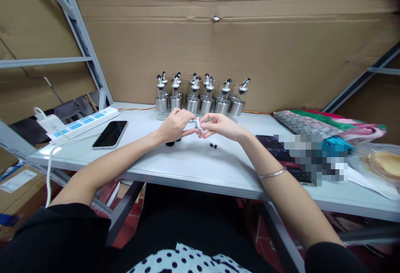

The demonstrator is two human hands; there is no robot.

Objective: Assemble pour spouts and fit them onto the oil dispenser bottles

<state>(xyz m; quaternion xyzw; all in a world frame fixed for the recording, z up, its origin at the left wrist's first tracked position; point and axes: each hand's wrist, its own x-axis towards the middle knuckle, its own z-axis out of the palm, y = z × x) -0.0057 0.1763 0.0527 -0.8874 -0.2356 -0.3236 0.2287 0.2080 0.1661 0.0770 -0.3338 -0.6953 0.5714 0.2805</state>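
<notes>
My left hand (175,126) and my right hand (220,125) meet above the middle of the white table (193,164). Between their fingertips they pinch a small white part (198,124). Under my left hand lies a dark round piece (170,143) on the table. Two tiny black bits (213,145) rest just below my right hand. Behind the hands stands a cluster of several glass and steel dispenser bottles (200,98) with black pour spouts, against the cardboard wall.
A black phone (110,134) and a white power strip (81,123) lie at the left. At the right are a dark tablet (281,156), folded patterned cloths (328,125) and a plastic-wrapped item (379,162). Grey shelf struts (81,35) rise at the left.
</notes>
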